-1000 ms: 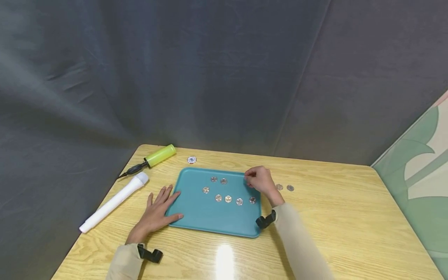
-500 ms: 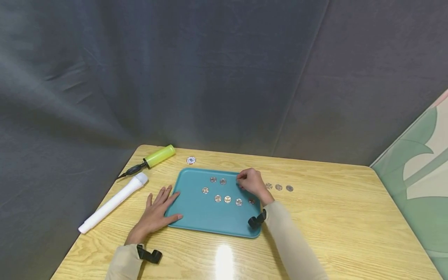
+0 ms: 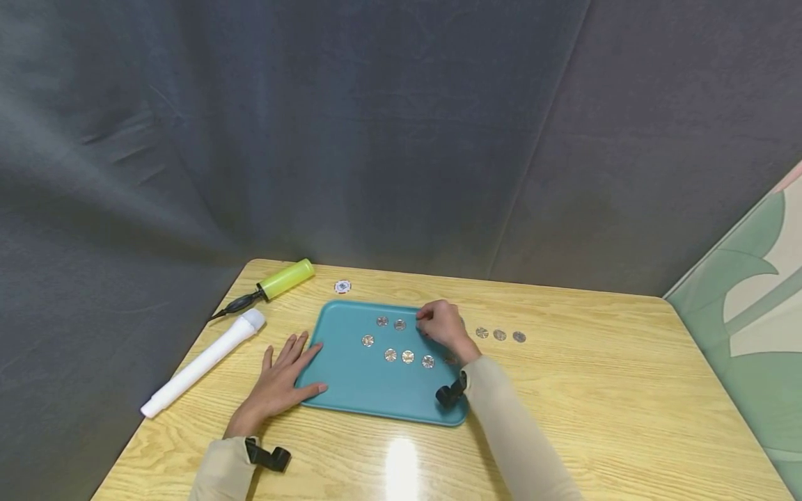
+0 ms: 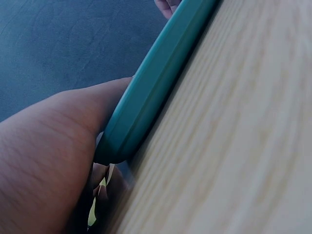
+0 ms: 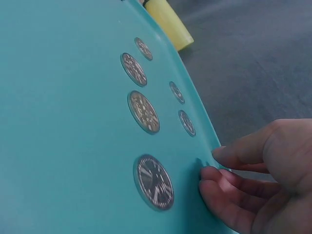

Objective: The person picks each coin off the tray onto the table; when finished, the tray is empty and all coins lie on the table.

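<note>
A teal tray [image 3: 376, 391] lies on the wooden table with several metal coins on it, such as a gold-toned coin [image 3: 408, 356] and a silvery coin [image 5: 154, 182]. My left hand [image 3: 278, 383] rests spread at the tray's left edge, its thumb over the rim and its other fingers reaching across the corner and table. Over the tray's far right part, my right hand [image 3: 441, 324] has thumb and fingertips brought close together, low by the far rim, right of two coins. Whether a coin sits between those fingertips I cannot tell. My right wrist partly covers a coin.
Right of the tray, three coins [image 3: 499, 335] lie in a row on the table. A poker chip [image 3: 342, 286] lies beyond the tray. At left are a yellow-green hand pump [image 3: 287, 279] and a white microphone-shaped object [image 3: 203, 363]. A dark curtain [image 3: 401, 139] hangs behind the table.
My right hand has moved left over the tray from its right rim, uncovering the leftmost of three coins on the table and partly covering a tray coin. My left hand has stayed put.
</note>
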`<state>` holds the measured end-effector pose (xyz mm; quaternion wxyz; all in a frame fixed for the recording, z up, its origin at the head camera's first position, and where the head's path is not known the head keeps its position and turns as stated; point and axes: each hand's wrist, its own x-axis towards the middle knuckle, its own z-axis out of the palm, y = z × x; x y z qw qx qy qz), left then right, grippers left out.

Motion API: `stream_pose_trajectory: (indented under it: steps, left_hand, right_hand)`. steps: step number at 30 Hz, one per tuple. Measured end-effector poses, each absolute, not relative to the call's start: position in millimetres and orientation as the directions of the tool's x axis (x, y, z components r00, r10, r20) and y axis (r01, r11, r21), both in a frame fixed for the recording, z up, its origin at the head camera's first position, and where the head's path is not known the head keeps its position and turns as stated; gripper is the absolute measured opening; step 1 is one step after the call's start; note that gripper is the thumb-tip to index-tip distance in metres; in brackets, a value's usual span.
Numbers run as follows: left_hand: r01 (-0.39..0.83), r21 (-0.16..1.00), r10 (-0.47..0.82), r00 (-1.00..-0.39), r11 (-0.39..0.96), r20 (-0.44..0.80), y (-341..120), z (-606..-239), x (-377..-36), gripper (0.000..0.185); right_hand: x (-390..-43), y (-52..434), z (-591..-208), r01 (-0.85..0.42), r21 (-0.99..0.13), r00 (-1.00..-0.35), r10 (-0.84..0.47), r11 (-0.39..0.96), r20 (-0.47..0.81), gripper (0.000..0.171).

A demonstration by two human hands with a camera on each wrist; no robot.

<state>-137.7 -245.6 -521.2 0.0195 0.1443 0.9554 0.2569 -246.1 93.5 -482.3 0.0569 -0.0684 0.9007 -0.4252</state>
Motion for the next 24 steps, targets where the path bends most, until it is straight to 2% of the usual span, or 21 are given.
stream_pose_trajectory:
  steps: [14,24]
  left_hand:
    - [0.274,0.491,0.289,-0.956,0.827,0.047,-246.0,-521.3,-137.9,0.084]
    - [0.277,0.492,0.293,-0.955,0.826,0.046,-247.0,-523.6,-138.8,0.084]
  right_hand:
    - [-247.6,77.2,-481.3,-0.093,-0.764,-0.98,-0.196,0.639,-0.045,0.014]
    - [-248.6,65.5,-486.2,-0.15,-0.722,-0.974,-0.225,0.675,-0.008,0.024]
